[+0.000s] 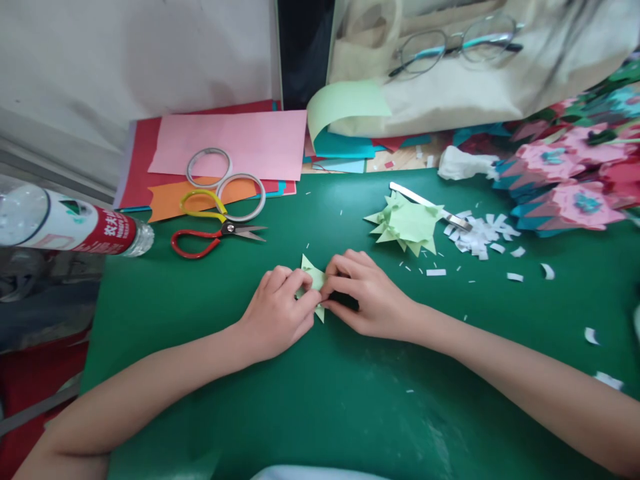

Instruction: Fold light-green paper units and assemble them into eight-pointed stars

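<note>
Both hands meet over a small light-green cut-paper shape [314, 272] with pointed tips, low over the green tabletop. My left hand [281, 308] pinches its left side, and my right hand [364, 293] has thumb and fingertips closed on its right edge. Fingers cover much of the middle of the paper. Beyond my right hand lies a stack of similar light-green spiky paper pieces [407, 221]. A white-handled craft knife [425, 203] rests against that stack, its metal end by a heap of small white paper bits [483, 235].
Scissors [220, 233] with red and yellow handles lie at left, near two tape rolls [246, 197] and coloured paper sheets [230, 143]. A water bottle [75, 217] occupies the far left. Pink paper flowers [583, 203] stand right; eyeglasses [455, 50] rest on a cream bag [450, 100] behind.
</note>
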Available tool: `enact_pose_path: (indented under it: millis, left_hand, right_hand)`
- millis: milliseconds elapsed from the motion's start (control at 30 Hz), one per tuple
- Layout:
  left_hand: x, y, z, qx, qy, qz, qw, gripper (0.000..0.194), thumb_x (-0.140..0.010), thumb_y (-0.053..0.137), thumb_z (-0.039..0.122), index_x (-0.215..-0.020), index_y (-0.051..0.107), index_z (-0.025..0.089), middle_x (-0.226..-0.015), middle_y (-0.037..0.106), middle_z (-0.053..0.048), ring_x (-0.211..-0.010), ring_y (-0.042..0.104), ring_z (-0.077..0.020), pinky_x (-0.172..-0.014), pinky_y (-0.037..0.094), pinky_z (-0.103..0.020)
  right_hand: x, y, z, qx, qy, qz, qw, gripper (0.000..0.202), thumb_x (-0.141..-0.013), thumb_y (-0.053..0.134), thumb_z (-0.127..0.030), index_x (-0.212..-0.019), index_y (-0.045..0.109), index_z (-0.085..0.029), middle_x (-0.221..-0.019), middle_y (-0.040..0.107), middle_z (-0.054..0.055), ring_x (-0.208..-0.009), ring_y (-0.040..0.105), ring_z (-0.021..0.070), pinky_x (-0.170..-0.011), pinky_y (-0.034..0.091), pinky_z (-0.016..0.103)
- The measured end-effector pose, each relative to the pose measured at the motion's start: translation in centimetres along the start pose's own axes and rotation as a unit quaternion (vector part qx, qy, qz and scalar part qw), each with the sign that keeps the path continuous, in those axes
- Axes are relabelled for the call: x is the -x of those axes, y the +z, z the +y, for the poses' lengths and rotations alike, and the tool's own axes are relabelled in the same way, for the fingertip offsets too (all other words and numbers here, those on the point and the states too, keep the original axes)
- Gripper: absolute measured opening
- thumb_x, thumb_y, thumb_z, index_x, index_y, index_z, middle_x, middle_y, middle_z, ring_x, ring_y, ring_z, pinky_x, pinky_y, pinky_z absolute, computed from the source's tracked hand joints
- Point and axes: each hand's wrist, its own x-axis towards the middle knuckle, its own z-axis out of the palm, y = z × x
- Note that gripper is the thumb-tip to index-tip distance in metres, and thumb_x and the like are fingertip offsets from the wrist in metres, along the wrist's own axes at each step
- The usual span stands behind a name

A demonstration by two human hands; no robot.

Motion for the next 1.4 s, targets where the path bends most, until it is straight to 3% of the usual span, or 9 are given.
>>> enact_pose_path:
  millis: [200,400,833,1167,1400]
  left_hand:
    - [0.0,-0.1,0.3,0.021,-0.063,-0.039,0.997,0.009,-0.086,0.056,0.023,-0.092,0.062,0.023,-0.110,0.049,-0.010,-0.095,0.039,-0.0255,-0.074,0.037,-0.039]
    - [0.1,-0.1,0.4,0.027,-0.073,-0.062,0.995,0.012,-0.086,0.052,0.021,-0.097,0.057,0.020,-0.115,0.046,-0.012,-0.101,0.040,-0.0268,-0.080,0.040,-0.042]
    - [-0.1,-0.3,0.5,0.012,-0.099,-0.065,0.993,0.018,-0.086,0.051,0.025,-0.103,0.055,0.021,-0.113,0.046,-0.011,-0.098,0.041,-0.0265,-0.076,0.040,-0.042]
    - [0.0,-0.4,0.3,0.024,-0.089,-0.073,0.993,0.019,-0.084,0.051,0.022,-0.102,0.055,0.019,-0.114,0.045,-0.012,-0.098,0.039,-0.0272,-0.077,0.039,-0.042]
    - [0.3,-0.4,0.2,0.061,-0.066,-0.021,0.996,0.010,-0.084,0.053,0.017,-0.093,0.058,0.018,-0.107,0.050,-0.012,-0.099,0.040,-0.0272,-0.078,0.038,-0.043]
  right_hand:
    - [0.0,-0.2,-0.4,0.007,0.046,0.000,0.999,0.010,-0.086,0.061,-0.022,-0.079,0.067,-0.019,-0.091,0.053,0.006,-0.082,0.042,0.0171,-0.074,0.028,0.032]
    - [0.0,-0.3,-0.7,0.019,0.071,-0.009,0.997,0.007,-0.084,0.062,-0.022,-0.080,0.068,-0.021,-0.093,0.052,0.005,-0.084,0.043,0.0178,-0.075,0.026,0.034]
    - [-0.2,-0.5,-1.3,0.106,0.130,-0.063,0.984,0.006,-0.086,0.060,-0.028,-0.091,0.062,-0.025,-0.110,0.044,0.008,-0.098,0.039,0.0244,-0.080,0.029,0.038]
    - [-0.1,-0.9,-1.1,0.094,0.119,-0.082,0.985,0.012,-0.087,0.057,-0.021,-0.096,0.062,-0.025,-0.113,0.046,0.008,-0.099,0.041,0.0237,-0.082,0.029,0.038]
    - [0.2,-0.4,-0.6,0.058,0.069,-0.012,0.996,0.009,-0.082,0.060,-0.025,-0.089,0.066,-0.024,-0.105,0.051,0.006,-0.093,0.043,0.0214,-0.081,0.028,0.038]
